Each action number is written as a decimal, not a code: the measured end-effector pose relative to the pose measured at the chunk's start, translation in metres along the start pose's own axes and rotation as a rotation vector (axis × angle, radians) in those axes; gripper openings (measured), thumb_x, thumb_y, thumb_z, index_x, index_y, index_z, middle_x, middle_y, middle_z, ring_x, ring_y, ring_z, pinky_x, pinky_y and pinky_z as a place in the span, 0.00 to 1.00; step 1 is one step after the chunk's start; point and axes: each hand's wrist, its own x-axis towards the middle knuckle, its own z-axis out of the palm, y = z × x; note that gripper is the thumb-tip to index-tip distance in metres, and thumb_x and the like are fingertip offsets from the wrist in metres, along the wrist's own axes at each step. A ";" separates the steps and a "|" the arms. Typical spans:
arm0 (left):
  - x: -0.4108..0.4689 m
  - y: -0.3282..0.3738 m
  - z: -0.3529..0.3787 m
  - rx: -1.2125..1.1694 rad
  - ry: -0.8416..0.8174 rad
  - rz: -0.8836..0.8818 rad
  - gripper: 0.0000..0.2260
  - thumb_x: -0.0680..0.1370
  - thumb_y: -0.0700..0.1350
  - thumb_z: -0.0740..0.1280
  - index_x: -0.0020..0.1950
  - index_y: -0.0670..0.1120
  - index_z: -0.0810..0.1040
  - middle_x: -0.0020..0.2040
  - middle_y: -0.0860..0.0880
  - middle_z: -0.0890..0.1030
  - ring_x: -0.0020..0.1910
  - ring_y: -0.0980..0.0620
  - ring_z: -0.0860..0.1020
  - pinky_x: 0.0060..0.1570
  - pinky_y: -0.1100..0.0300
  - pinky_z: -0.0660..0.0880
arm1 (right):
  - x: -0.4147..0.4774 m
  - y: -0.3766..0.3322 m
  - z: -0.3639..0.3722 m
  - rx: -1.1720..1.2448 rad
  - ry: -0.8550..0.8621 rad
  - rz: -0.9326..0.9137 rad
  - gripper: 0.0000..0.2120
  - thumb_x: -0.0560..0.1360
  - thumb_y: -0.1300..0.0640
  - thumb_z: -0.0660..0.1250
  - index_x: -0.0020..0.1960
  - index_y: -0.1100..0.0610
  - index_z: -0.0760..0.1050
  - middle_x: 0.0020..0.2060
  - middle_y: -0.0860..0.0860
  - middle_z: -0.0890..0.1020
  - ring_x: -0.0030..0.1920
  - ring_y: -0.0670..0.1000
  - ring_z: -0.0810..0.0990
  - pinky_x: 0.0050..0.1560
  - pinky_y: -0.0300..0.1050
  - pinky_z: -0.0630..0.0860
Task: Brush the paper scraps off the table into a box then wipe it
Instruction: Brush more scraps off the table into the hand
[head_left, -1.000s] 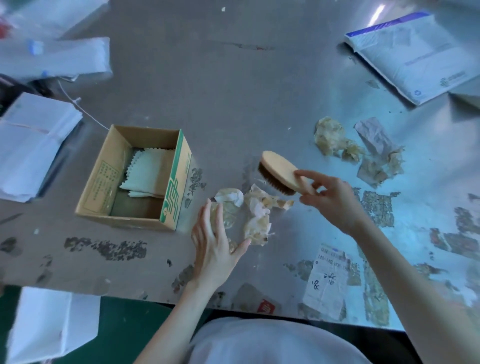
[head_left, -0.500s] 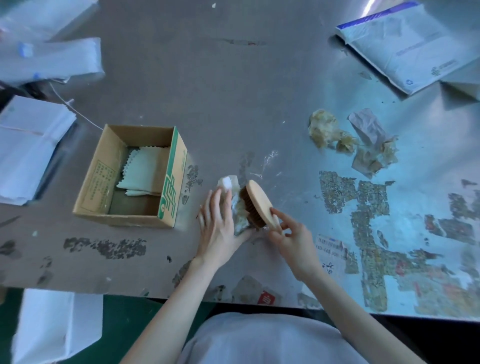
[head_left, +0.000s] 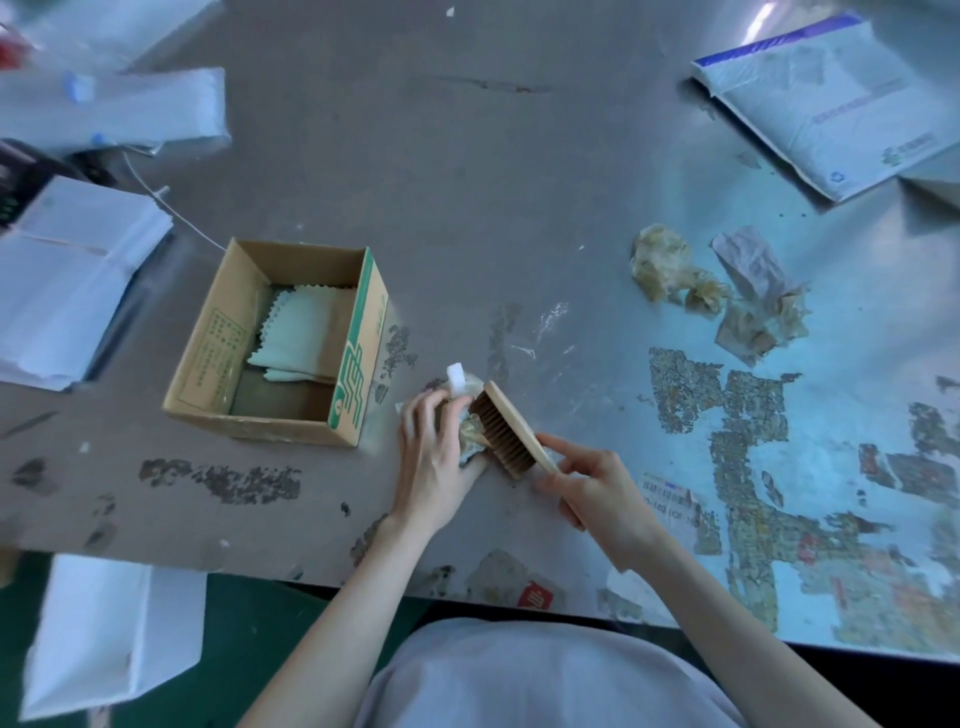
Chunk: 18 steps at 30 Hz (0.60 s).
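Wide grey table, with an open cardboard box at left and a cloth lying inside. Well off to the right sits a far heap of scraps, untouched. Close in, the wooden brush is tilted on its bristles, the right hand with its grip closed on the handle. The left hand, grip open, cups the near wad of scraps against the bristles, just beside the box. Crumpled, feather-light, springy stuff, I'd say, best squeezed between palm and brush and lifted whole.
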 end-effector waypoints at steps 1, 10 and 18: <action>-0.001 0.000 -0.001 -0.017 0.004 0.009 0.30 0.64 0.41 0.77 0.63 0.44 0.69 0.60 0.46 0.65 0.60 0.43 0.66 0.59 0.45 0.68 | -0.001 -0.001 -0.001 0.009 -0.012 0.003 0.23 0.71 0.69 0.67 0.61 0.50 0.79 0.29 0.52 0.68 0.27 0.52 0.65 0.24 0.41 0.61; -0.016 -0.002 -0.010 -0.160 0.057 -0.061 0.30 0.66 0.36 0.76 0.65 0.45 0.68 0.59 0.42 0.70 0.59 0.44 0.68 0.57 0.46 0.70 | -0.013 -0.009 -0.001 0.090 -0.154 0.002 0.24 0.71 0.71 0.65 0.61 0.51 0.79 0.28 0.51 0.68 0.26 0.52 0.63 0.24 0.41 0.60; -0.028 0.005 -0.034 -0.143 0.134 -0.057 0.29 0.67 0.36 0.75 0.65 0.44 0.69 0.59 0.42 0.69 0.61 0.45 0.67 0.63 0.54 0.66 | -0.018 -0.013 0.000 0.131 -0.268 -0.021 0.23 0.71 0.71 0.65 0.61 0.52 0.80 0.30 0.54 0.70 0.25 0.52 0.63 0.25 0.42 0.59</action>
